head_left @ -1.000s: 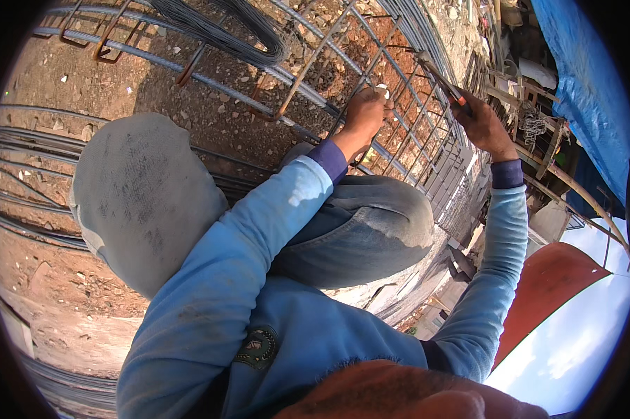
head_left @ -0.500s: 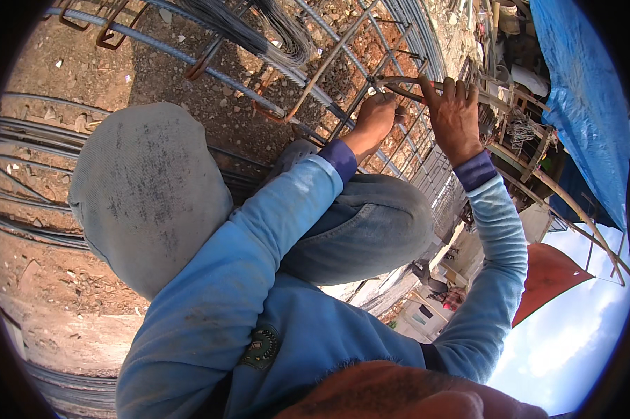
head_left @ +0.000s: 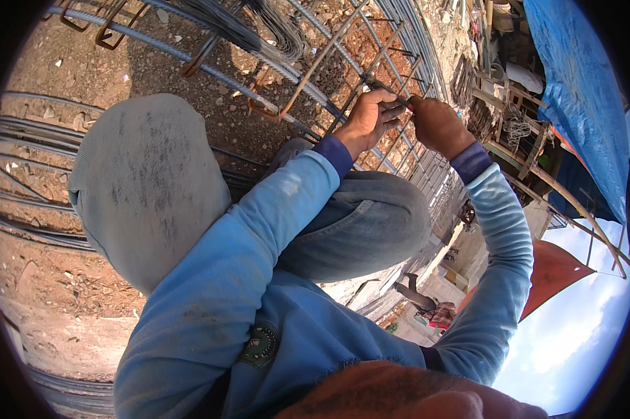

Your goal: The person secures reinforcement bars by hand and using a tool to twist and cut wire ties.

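Observation:
My right hand (head_left: 440, 127) is closed round the handles of a pair of pincers (head_left: 401, 100), mostly hidden by the fist. Their dark head reaches left to crossing bars of a steel rebar cage (head_left: 357, 64). Close beside the pincers is my left hand (head_left: 368, 120), its fingers loosely bent and apart, with the thumb near the tool. Nothing can be made out in that hand. A bundle of thin grey tie wire (head_left: 259, 43) lies over the cage to the left of both hands.
Long rebars (head_left: 42, 136) lie on stony ground at the left, by my bent knee (head_left: 150, 188). Bent stirrups (head_left: 110, 31) hang on a bar at the upper left. Wooden poles (head_left: 573, 199) and a blue tarp (head_left: 580, 91) stand at right. Another person (head_left: 426, 305) is farther off.
My right hand has closed the spread pincer handles together and turned into a fist, moving slightly down and left. My left hand's fingers have loosened from their pinch. The distant person has shifted.

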A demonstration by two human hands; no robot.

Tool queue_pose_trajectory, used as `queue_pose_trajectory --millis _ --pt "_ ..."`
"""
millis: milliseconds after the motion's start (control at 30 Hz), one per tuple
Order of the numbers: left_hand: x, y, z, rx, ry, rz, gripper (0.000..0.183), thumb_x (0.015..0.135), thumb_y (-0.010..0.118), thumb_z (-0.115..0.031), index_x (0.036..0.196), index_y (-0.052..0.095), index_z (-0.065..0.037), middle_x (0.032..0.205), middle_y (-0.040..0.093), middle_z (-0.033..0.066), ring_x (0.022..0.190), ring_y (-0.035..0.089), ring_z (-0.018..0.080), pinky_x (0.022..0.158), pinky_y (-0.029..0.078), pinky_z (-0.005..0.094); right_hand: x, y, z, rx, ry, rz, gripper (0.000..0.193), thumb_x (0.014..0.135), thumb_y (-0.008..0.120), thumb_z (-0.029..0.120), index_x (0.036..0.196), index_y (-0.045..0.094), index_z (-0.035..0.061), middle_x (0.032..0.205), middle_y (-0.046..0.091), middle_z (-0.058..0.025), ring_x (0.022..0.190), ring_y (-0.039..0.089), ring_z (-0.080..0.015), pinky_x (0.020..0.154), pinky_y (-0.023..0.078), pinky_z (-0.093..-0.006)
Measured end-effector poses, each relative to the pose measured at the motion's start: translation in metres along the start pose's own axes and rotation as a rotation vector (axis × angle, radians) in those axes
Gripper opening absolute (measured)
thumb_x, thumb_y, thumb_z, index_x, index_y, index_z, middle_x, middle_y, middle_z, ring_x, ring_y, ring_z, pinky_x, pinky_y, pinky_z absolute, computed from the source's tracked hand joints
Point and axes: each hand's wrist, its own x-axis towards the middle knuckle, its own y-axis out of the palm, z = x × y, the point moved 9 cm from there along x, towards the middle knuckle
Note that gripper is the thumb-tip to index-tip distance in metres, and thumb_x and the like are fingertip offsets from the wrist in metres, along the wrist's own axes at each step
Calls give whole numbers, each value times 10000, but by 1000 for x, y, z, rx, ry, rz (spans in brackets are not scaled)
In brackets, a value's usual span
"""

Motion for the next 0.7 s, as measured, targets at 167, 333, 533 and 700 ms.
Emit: queue_pose_trajectory --millis 167,333,533,700 --pt "6 5 6 115 -47 76 308 937 519 -374 903 626 -87 882 660 55 899 626 188 777 448 348 -8 -6 6 153 79 185 361 782 604 95 1115 476 42 771 636 -205 754 654 -364 656 506 -446" --pt "10 15 -4 153 -62 -109 288 964 496 -379 931 600 -113 824 656 38 762 634 173 676 482 343 -50 -63 32 -600 7 -423 435 800 601 151 1195 452 45 942 536 -84 879 541 -224 798 422 -390" --pt "10 22 -13 -5 -27 -231 249 981 471 -372 1046 530 -139 879 636 39 760 642 162 633 505 306 -29 -101 -9 -495 -76 -549 189 785 585 128 968 544 103 858 538 -44 805 569 -231 733 452 -377" --pt "13 25 -14 53 -35 -158 248 971 498 -354 1113 516 -151 886 635 34 760 649 144 590 522 282 21 -89 -64 -373 -165 -473 131 774 607 136 898 564 131 813 588 -61 813 622 -265 704 485 -407"
